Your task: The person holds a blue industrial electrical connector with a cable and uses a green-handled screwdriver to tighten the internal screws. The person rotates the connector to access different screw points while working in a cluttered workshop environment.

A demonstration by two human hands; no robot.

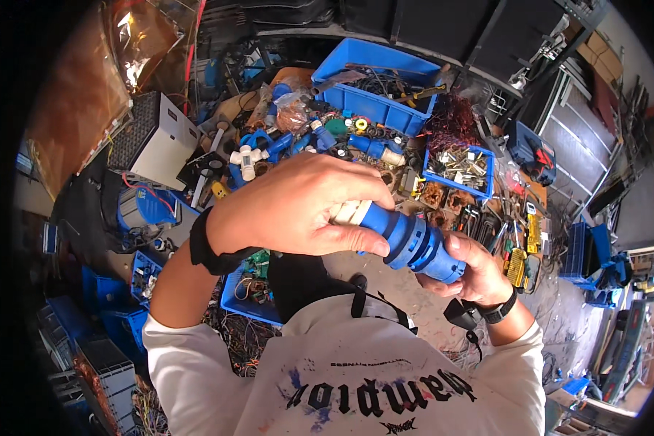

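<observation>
On the wearer's side of the large blue bin point(374, 109), my left hand point(298, 203) gripped the blue connector point(413, 242) near its pale end, my right hand point(483, 275) its opposite end; I judged straight alignment best

Head camera: the left one of two fisheyes worn side by side on the person's head, looking down and forward, upright and unmirrored
White shirt point(392, 330): seen from above along the lower edge, the wearer's chest just below the lens
Left hand point(305, 207) and right hand point(479, 272): close beneath the camera, large around the middle of the view
Big blue crate point(374, 107): farther off, toward the upper edge, its open top showing
Rim: dark and rounded, straight edges bending toward it
</observation>
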